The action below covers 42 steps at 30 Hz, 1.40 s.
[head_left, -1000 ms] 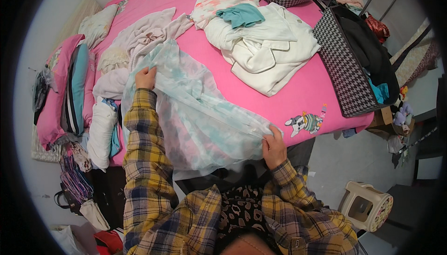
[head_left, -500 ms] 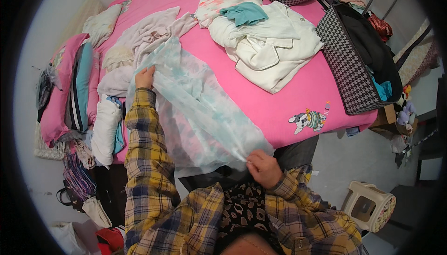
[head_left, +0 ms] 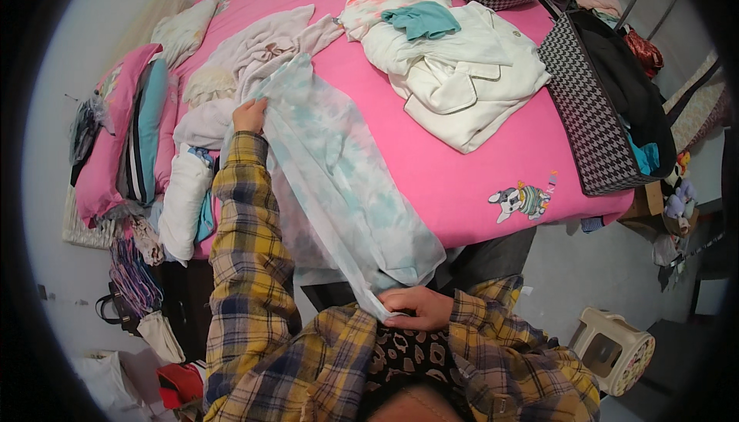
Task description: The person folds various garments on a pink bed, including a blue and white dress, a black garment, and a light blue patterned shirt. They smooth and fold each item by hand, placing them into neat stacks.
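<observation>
A thin, sheer white cloth with pale blue-green blotches (head_left: 350, 183) stretches between my hands, over the near edge of the pink bed. My left hand (head_left: 249, 116) grips its far left edge, arm reaching forward. Close to my body, my right hand (head_left: 418, 309) pinches the near corner, fingers closed on the fabric. The garment's exact kind is hard to tell. Just beyond my left hand lies a crumpled pale pink garment (head_left: 254, 60). Farther right rests a pile of white clothes, a white jacket (head_left: 462, 106) among them, topped by a small teal cloth (head_left: 422, 20).
Houndstooth fabric storage boxes (head_left: 586, 106) hold dark clothes at the right. Pink and blue pillows (head_left: 115, 141) and a rolled white cloth (head_left: 183, 206) line the left side. A beige plastic stool (head_left: 612, 349) stands on the floor at lower right.
My right hand has moved left and closer to my body with the cloth's corner. The cloth now hangs in a broader, flatter fold. My left hand keeps its grip.
</observation>
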{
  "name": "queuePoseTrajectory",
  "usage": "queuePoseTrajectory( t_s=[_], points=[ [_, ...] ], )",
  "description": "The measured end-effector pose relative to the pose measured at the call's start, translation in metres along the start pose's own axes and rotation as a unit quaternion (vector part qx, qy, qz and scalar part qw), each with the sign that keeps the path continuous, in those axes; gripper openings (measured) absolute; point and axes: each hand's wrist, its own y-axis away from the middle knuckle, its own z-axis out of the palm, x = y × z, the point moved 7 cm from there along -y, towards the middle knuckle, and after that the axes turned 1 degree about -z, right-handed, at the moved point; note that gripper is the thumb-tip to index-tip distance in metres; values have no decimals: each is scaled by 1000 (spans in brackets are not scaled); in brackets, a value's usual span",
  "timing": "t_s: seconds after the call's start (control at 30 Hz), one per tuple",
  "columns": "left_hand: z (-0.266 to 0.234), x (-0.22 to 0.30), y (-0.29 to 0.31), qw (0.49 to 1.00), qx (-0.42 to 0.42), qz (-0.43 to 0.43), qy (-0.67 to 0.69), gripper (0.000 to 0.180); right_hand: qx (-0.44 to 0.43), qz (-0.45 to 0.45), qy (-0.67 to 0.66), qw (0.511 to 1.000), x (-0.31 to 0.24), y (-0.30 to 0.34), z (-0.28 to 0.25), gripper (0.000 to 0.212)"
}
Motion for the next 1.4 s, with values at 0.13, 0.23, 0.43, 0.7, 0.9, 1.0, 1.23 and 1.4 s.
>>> queuePoseTrajectory(
  t_s=[0.13,0.23,0.43,0.7,0.9,1.0,1.23,1.4],
  points=[
    [21,29,20,992,24,17,-125,23,46,118,-126,984,33,16,-11,21],
    [29,30,27,983,69,18,-172,25,149,159,-295,930,52,33,-24,22],
    [110,14,46,990,-60,-58,-112,46,363,190,-308,858,108,72,-68,17],
    [98,8,89,983,-158,0,98,56,432,295,2,852,140,113,-86,16],
    [-79,-33,171,990,35,30,130,31,499,165,274,805,69,101,-108,10],
    [-173,-99,227,973,201,-22,112,24,461,113,287,832,34,65,-105,10],
    [-235,-252,338,925,323,-137,143,26,277,70,196,938,31,-58,-77,14],
    [-172,-286,357,914,261,-221,219,63,153,88,130,976,27,-181,-59,17]
  ],
)
